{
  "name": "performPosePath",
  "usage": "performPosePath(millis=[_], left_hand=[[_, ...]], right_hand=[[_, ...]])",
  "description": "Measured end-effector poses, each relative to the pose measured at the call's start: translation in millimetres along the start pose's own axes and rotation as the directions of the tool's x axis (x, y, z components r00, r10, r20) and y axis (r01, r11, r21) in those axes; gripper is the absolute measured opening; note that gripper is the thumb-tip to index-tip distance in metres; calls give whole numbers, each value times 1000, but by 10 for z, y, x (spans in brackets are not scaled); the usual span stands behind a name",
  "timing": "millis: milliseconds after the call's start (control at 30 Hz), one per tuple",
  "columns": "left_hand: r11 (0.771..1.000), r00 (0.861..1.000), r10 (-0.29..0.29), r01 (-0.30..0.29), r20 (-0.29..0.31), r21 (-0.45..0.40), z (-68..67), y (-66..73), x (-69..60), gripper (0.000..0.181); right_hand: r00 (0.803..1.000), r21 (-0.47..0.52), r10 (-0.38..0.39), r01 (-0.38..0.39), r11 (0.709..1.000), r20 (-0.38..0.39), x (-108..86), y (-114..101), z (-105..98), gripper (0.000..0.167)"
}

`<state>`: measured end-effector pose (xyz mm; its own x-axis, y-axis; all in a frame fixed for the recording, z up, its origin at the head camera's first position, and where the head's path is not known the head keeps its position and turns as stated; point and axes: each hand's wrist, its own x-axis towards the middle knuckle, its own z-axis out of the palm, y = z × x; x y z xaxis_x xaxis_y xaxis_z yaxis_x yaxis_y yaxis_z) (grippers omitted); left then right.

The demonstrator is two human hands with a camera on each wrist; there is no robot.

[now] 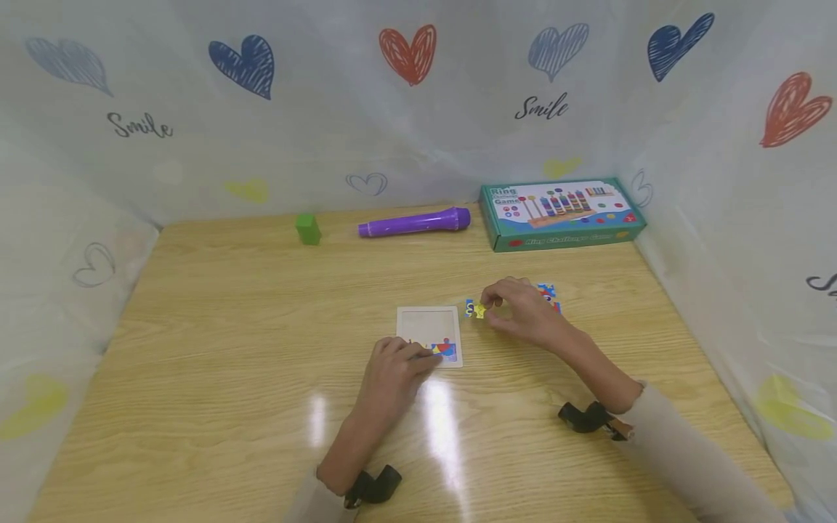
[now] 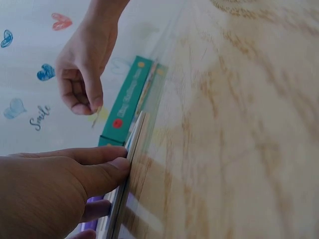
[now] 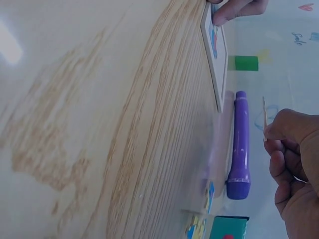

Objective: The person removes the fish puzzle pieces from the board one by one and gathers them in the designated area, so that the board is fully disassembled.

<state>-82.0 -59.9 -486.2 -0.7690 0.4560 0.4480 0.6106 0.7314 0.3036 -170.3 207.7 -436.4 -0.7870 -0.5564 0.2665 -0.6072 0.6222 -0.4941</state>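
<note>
A square wooden puzzle tray [image 1: 428,311] lies on the table with a blue, red and yellow jigsaw piece [image 1: 447,351] in its near right corner. My left hand [image 1: 395,374] rests over the tray's near edge, fingertips touching the tray and the pieces in it, some hidden beneath the fingers. Raised to the right of the tray, my right hand [image 1: 526,312] pinches a yellow and blue jigsaw piece [image 1: 479,311] between thumb and forefinger. The right wrist view shows that piece [image 3: 265,112] edge-on, above the table. Loose jigsaw pieces [image 1: 546,290] lie behind the right hand, partly covered by it.
At the back stand a green block [image 1: 308,229], a purple toy microphone [image 1: 415,222] and a green Ring Challenge Game box [image 1: 562,214]. A white curtain [image 1: 314,145] printed with hearts hangs behind and along both sides of the wooden table [image 1: 248,312].
</note>
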Motion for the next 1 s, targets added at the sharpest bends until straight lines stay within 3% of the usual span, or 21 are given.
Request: performPosePath(millis=[400, 1000], left_hand=[[1000, 1000, -13, 13, 23, 4, -6, 4, 9, 23], [1000, 1000, 3, -4, -16, -22, 4, -2, 4, 22]], right_hand=[[1000, -5, -9, 9, 1000, -6, -67, 98, -76, 15], [1000, -30, 2, -3, 1000, -23, -149, 243, -156, 17]])
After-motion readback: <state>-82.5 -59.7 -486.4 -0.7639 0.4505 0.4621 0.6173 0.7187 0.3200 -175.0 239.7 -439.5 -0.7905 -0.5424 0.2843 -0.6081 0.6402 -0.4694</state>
